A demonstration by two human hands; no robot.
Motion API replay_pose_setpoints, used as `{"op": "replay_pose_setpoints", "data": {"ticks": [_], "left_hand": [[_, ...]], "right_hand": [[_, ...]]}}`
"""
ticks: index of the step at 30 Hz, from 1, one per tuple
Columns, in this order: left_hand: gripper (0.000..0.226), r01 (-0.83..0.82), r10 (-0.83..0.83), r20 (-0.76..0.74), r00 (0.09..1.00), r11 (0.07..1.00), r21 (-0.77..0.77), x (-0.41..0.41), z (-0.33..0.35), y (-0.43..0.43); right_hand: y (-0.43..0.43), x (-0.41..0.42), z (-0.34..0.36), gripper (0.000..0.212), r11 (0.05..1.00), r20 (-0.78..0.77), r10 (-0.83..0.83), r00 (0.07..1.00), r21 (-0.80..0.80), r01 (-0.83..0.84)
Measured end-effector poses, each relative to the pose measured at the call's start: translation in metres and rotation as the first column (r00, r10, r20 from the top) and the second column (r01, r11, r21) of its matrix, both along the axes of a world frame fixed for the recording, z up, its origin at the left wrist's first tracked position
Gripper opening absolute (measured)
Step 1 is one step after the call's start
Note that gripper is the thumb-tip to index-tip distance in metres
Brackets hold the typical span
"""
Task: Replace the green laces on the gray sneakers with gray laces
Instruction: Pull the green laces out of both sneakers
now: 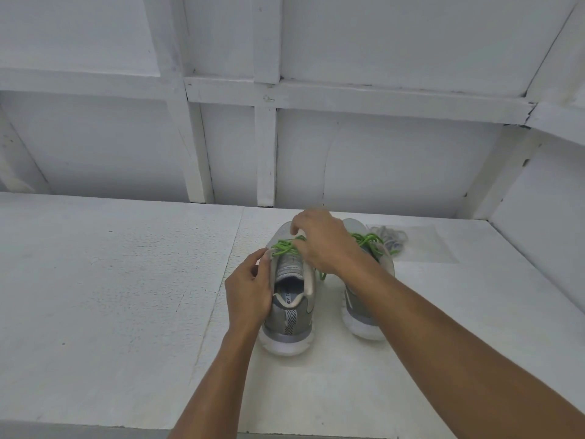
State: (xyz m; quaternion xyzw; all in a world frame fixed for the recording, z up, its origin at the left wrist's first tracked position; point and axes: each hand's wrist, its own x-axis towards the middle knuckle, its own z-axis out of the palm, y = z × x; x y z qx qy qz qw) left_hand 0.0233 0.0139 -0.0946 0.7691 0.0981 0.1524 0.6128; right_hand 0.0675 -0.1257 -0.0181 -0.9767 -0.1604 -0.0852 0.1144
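1. Green laces (pixel 286 245) are still threaded through the nearer-left shoe, bunched loosely over its tongue. They look slackened but not yet pulled free, so the task seems to be at an early stage.
2. The right hand (pixel 323 242) reaches over from above and its fingertips pinch the green laces near the upper eyelets. The lace lies directly under that grip, likely so a strand can be drawn out.
3. The left sneaker (pixel 289 312) stands heel toward the camera. The left hand (pixel 248 289) clasps its collar from the side, thumb on the rim, probably to keep the shoe steady against the pull.
4. The right sneaker (pixel 361 315) stands just beside it, partly hidden by the right forearm, with its own green lace (pixel 368 240) in place and untouched.
5. The gray laces (pixel 391 237) lie in a heap beyond the right sneaker, apart from both hands, on what looks like clear plastic.
6. Everything rests on a white table (pixel 110 280).
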Motion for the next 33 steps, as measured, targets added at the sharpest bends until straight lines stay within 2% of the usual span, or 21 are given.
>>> {"op": "replay_pose_setpoints", "data": {"ticks": [3,8,11,13,15,17,19,21,23,27,33], "left_hand": [[0.024,0.005,-0.005,0.007,1.0,1.0,0.011,0.0,0.0,0.001],[0.027,0.005,-0.005,0.006,1.0,1.0,-0.007,-0.001,0.0,0.001],[0.027,0.002,-0.002,0.015,1.0,1.0,-0.025,0.0,0.0,0.0],[0.027,0.002,-0.002,0.02,1.0,0.999,-0.033,-0.001,0.0,0.0],[0.026,0.0,0.001,0.018,1.0,0.999,-0.034,-0.001,0.0,-0.001],[0.025,-0.003,0.003,0.012,1.0,0.999,-0.037,-0.001,-0.001,0.0],[0.024,-0.005,0.005,0.011,1.0,1.0,-0.03,-0.001,0.0,0.0],[0.024,0.003,-0.002,0.019,1.0,1.0,-0.027,-0.001,0.0,0.0],[0.023,0.009,-0.008,0.022,1.0,1.0,-0.029,-0.002,0.0,0.0],[0.025,0.006,-0.005,0.025,1.0,1.0,-0.027,-0.002,0.0,-0.001],[0.028,-0.005,0.006,0.018,1.0,0.999,-0.049,-0.002,0.0,-0.001]], "right_hand": [[0.012,-0.005,-0.02,0.023,0.998,-0.017,0.06,0.998,-0.033,-0.06],[0.011,-0.003,-0.021,0.013,0.998,0.134,0.045,0.99,-0.041,-0.04],[-0.01,0.008,-0.002,0.011,0.994,0.216,-0.105,0.971,-0.007,0.109],[-0.022,0.014,0.007,0.011,0.976,0.216,-0.212,0.953,-0.002,0.217],[-0.024,0.013,0.008,0.024,0.974,0.162,-0.225,0.961,0.029,0.223],[-0.014,0.004,0.004,0.047,0.985,0.066,-0.136,0.988,0.116,0.128],[0.0,-0.003,-0.006,0.054,0.989,0.001,-0.016,1.0,0.145,0.016],[0.012,-0.006,-0.019,0.039,0.997,0.013,0.06,0.998,0.055,-0.061],[0.018,-0.007,-0.025,0.023,0.998,0.071,0.066,0.995,-0.016,-0.065],[0.019,-0.007,-0.02,0.013,0.997,0.112,0.014,0.994,-0.071,-0.006],[-0.008,-0.002,0.003,0.021,0.989,0.123,-0.125,0.985,0.092,0.114]]}}
